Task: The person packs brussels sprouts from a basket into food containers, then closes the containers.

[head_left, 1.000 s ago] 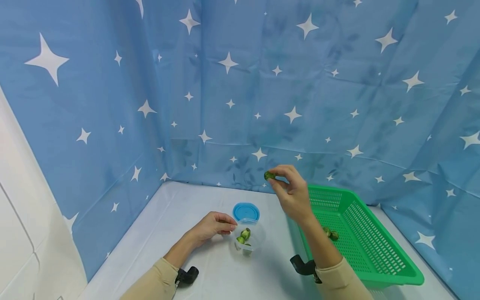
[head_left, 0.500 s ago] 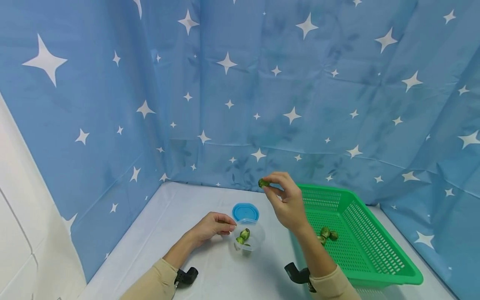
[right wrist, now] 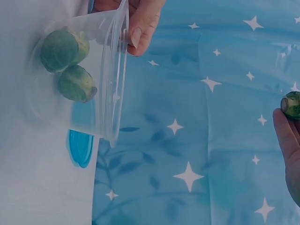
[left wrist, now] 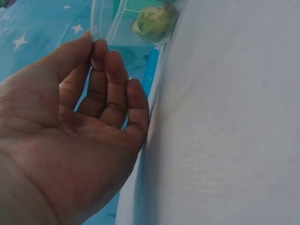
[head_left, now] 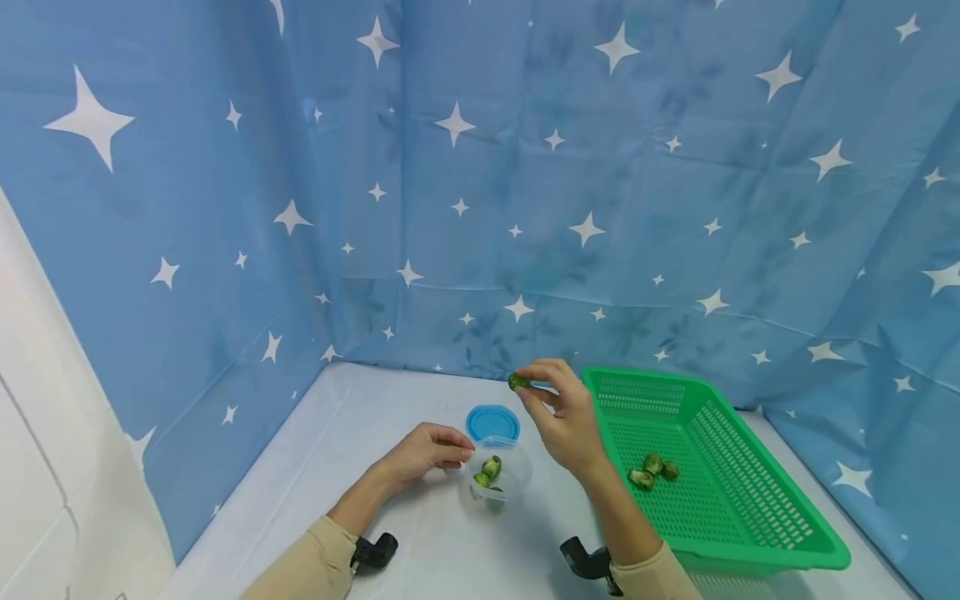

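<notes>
Blue curtain [head_left: 480, 208], lid [head_left: 492, 422] behind tub [right wrist: 107, 89], green basket [head_left: 720, 492]

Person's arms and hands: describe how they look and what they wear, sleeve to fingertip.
Plain beige fabric sleeves cover both arms: the left sleeve and right sleeve have creased cuffs. By the cuffs sit a black, elbow-shaped left wrist camera and a similar right wrist camera. The left grip and right grip are bare, with no gloves or rings visible.

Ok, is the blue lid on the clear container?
No, the blue lid lies on the table behind the open clear container.
</notes>
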### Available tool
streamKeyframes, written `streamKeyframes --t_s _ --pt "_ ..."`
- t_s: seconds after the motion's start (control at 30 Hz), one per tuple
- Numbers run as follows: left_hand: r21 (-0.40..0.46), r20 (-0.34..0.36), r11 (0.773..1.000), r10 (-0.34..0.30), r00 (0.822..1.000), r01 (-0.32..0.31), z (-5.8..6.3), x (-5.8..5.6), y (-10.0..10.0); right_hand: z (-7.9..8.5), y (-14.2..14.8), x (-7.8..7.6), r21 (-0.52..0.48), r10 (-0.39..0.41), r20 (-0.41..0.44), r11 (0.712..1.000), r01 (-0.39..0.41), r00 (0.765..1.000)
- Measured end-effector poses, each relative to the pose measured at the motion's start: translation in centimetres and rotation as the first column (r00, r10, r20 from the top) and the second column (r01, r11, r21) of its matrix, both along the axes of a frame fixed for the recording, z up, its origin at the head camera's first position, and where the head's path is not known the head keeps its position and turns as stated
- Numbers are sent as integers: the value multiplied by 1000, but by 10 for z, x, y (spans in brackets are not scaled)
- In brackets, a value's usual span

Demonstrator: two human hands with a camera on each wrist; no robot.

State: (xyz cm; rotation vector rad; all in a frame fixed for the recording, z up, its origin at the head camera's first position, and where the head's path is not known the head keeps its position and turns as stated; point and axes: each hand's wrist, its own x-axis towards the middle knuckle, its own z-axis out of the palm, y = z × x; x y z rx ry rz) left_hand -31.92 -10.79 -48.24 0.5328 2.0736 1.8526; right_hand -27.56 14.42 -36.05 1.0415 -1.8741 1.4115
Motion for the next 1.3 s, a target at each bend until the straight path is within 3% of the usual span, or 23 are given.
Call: streamKeyframes --t_s 0.3,0.97,1.3 --pt "3 9 1000 4 1000 -4 1 0 1 -1 0 4 22 -12 66 1000 10 998" --pt "-3 6 1000 -5 1000 5 4 2 1 -28 -10 -6 100 -27 49 995 22 998" --pt "4 4 1000 -6 1000 6 3 2 0 -43 -9 -14 161 -65 110 986 47 992"
